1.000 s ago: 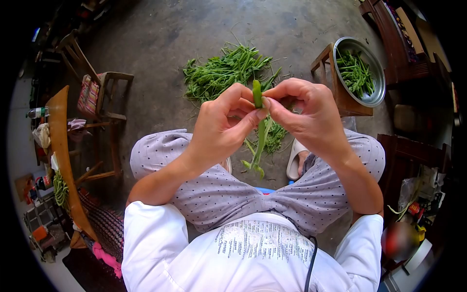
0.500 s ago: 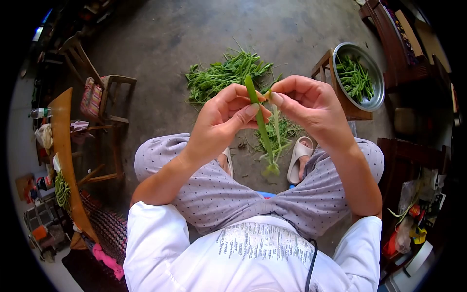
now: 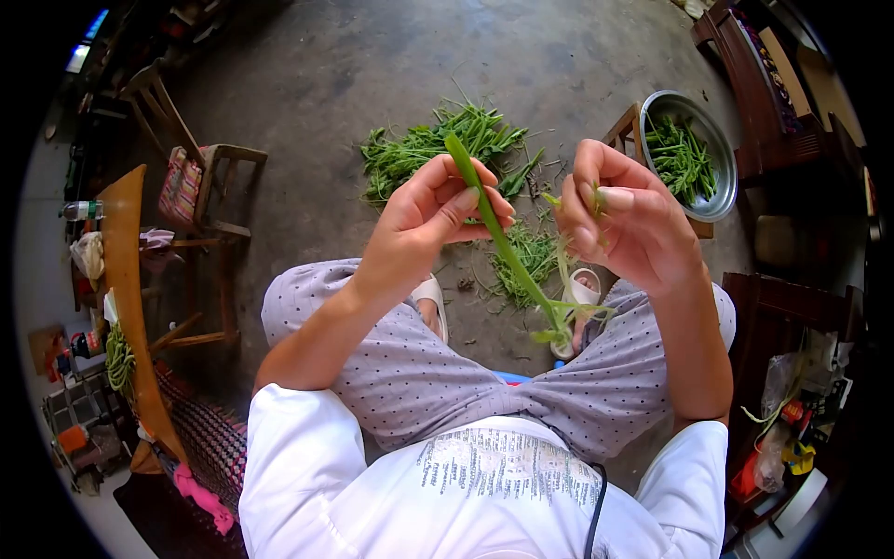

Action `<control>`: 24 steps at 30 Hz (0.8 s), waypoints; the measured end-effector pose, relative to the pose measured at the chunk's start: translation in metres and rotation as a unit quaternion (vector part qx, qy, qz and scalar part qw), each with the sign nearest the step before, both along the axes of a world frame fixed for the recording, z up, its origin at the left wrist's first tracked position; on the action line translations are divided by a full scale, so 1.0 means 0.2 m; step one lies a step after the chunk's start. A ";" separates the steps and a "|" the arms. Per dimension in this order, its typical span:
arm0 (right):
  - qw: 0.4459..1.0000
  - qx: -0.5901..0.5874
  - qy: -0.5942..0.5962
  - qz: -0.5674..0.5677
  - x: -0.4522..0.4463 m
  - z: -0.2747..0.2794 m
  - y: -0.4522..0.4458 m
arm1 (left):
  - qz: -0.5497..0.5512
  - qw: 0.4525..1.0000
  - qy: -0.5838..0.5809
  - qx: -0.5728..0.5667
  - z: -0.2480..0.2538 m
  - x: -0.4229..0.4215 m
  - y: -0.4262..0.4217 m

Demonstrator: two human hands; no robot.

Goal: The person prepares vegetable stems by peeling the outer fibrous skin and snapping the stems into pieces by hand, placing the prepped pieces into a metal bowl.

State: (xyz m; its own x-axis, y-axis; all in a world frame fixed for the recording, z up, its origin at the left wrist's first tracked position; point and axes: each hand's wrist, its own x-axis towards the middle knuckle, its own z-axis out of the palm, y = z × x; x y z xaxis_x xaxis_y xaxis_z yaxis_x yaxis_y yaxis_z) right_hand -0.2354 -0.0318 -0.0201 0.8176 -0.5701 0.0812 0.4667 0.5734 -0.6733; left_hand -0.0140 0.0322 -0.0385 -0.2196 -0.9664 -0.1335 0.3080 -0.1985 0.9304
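Note:
My left hand point(image 3: 438, 207) pinches a long green stem point(image 3: 507, 244) between thumb and fingers near its upper end. The stem slants down to the right, and thin pale strands hang at its lower end. To the right of it, my right hand point(image 3: 629, 210) is closed on a thin peeled strip point(image 3: 563, 252) that trails down from the fingertips. Beyond my hands a pile of leafy green stems point(image 3: 414, 149) lies on the floor. A smaller heap of green scraps point(image 3: 526, 265) lies between my feet.
At the right a metal basin point(image 3: 727, 177) of green pieces rests on a wooden stool point(image 3: 626, 129). A wooden chair point(image 3: 233, 152) with a patterned cushion stands at the left, by a wooden table edge point(image 3: 126, 261). Cluttered shelves are at the lower right.
My hands have moved apart from the stem's upper end. My right hand has gone right and pulled a strip away, while the stem in my left hand now tilts more.

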 end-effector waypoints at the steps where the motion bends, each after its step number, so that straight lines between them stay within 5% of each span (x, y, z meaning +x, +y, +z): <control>1: 1.000 0.000 -0.001 0.000 0.00 0.01 0.00 | 0.006 1.000 -0.019 -0.024 0.00 0.00 0.00; 4: 0.971 -0.105 0.202 -0.066 0.03 0.08 0.02 | 0.018 0.995 -0.057 -0.083 -0.02 -0.04 0.02; 7: 0.946 -0.177 0.251 -0.106 0.09 0.06 0.06 | 0.023 0.975 -0.150 -0.165 -0.04 -0.05 0.02; 12: 0.890 -0.306 0.296 -0.164 0.12 0.02 0.09 | 0.060 0.907 -0.317 -0.273 -0.04 -0.07 0.03; 14: 0.882 -0.320 0.299 -0.172 0.12 0.02 0.11 | 0.082 0.816 -0.449 -0.356 -0.03 -0.07 0.03; 17: 0.862 -0.343 0.327 -0.179 0.13 0.02 0.12 | 0.124 0.749 -0.511 -0.402 -0.04 -0.08 0.02; 24: 0.808 -0.406 0.370 -0.212 0.15 0.00 0.13 | 0.150 0.702 -0.564 -0.409 -0.05 -0.08 0.02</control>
State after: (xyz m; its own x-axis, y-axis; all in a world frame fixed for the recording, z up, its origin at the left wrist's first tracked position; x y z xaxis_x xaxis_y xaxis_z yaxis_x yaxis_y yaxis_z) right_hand -0.2057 -0.0051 -0.0193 0.5591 -0.8160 0.1470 -0.1987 -0.3040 -0.9317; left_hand -0.0305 0.0365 -0.0479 -0.1911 -0.8010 0.5673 -0.8015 0.4610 0.3809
